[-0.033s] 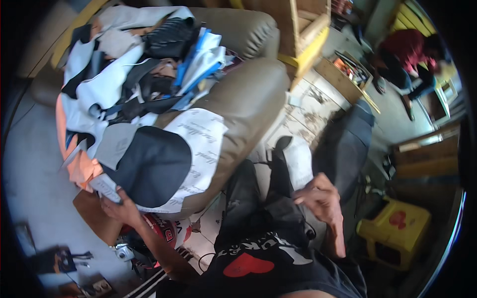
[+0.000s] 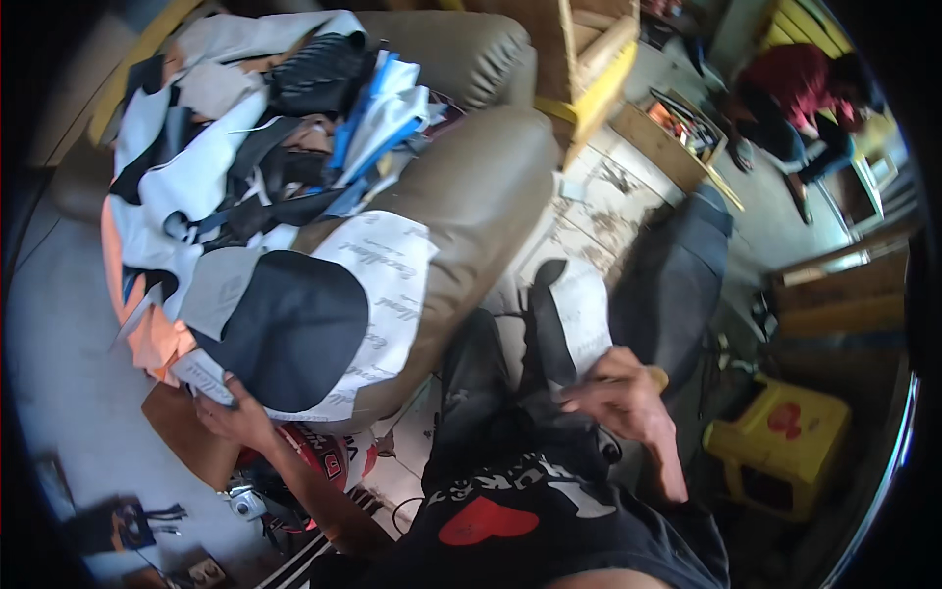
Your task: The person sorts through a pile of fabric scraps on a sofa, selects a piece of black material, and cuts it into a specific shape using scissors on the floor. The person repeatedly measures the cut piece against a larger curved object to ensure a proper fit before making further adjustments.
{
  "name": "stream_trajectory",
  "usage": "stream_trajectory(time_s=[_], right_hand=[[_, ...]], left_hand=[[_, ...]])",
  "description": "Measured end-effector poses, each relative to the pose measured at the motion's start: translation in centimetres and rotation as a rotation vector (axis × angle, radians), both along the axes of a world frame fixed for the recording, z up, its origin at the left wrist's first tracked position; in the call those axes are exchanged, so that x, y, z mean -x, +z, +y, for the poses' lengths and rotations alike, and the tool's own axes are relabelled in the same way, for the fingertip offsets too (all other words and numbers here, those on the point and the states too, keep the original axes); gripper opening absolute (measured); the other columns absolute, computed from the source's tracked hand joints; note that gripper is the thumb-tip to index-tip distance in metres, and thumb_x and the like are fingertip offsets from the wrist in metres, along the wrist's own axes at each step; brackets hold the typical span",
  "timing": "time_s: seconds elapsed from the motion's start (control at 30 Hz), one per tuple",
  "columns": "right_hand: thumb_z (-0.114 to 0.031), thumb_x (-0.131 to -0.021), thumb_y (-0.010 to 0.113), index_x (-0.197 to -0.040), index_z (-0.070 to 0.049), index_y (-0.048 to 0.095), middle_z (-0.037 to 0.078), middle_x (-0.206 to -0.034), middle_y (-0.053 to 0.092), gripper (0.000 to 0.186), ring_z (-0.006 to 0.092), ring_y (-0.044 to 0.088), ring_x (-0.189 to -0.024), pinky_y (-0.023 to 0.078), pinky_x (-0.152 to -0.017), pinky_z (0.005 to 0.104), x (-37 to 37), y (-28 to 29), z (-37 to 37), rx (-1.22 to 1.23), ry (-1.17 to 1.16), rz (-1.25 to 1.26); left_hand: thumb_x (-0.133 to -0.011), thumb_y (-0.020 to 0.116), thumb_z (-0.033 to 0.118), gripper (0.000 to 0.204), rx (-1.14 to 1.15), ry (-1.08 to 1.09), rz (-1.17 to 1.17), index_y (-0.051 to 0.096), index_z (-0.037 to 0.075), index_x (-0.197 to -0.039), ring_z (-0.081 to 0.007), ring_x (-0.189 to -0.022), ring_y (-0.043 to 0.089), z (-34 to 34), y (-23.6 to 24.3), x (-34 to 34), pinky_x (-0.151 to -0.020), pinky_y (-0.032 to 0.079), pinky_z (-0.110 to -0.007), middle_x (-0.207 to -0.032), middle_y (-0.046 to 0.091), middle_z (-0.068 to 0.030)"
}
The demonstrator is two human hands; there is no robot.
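My left hand [image 2: 233, 410] grips a small folded white printed piece [image 2: 203, 377] beside the sofa arm. Right of it, a black rounded sheet [image 2: 299, 334] lies over a larger white printed sheet [image 2: 397, 285], next to a grey piece [image 2: 218, 294]. Above my lap, my right hand [image 2: 625, 398] is closed, and a tan rounded end [image 2: 658, 378] sticks out behind its fingers; the rest of that object is hidden. Just beyond these fingers, a white printed piece with a black edge [image 2: 581, 312] lies over my leg.
A heap of scraps [image 2: 221, 162] covers the brown sofa [image 2: 491, 182]. A yellow stool [image 2: 785, 442] stands at right, and a wooden tray of tools [image 2: 677, 133] lies on the tiles. Another person [image 2: 795, 98] crouches at far right.
My right hand has turned and moved slightly down and left over my lap, and the tan end now shows. My left hand keeps its hold; the whole view has shifted slightly.
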State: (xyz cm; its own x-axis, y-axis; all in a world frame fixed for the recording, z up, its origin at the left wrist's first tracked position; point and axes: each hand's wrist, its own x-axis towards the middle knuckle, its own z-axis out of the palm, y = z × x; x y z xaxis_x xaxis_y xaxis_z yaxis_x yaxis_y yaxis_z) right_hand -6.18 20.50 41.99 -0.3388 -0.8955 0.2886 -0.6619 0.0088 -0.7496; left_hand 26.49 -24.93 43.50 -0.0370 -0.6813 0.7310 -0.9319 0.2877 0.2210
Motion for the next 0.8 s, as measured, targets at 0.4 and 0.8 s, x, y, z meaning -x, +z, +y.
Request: stream_trajectory(time_s=[0.4,0.8], right_hand=[[-0.049,-0.089,0.069,-0.122,-0.020,0.071,0.007,-0.131,0.064,0.044,0.0301,0.057,-0.126,0.042,-0.108,0.0466,-4.9,-7.5,4.3,-0.620,0.122,-0.136],[-0.011,-0.088,0.066,-0.110,-0.005,0.071,0.016,-0.098,0.064,0.023,0.0364,0.063,-0.094,0.052,-0.083,0.0443,8.4,0.3,-22.4,0.079,-0.203,0.295]], left_hand=[[-0.094,0.062,0.052,0.071,0.061,0.049,-0.056,0.052,-0.001,-0.140,-0.0430,-0.132,0.046,1.0,-1.9,0.5,-0.107,0.040,-0.056,-0.141,0.049,-0.0260],[-0.096,0.059,0.048,0.062,0.194,0.092,-0.037,0.052,0.003,-0.138,-0.0438,-0.133,0.045,1.0,-1.9,2.3,-0.103,0.039,-0.061,-0.142,0.049,-0.0235]])
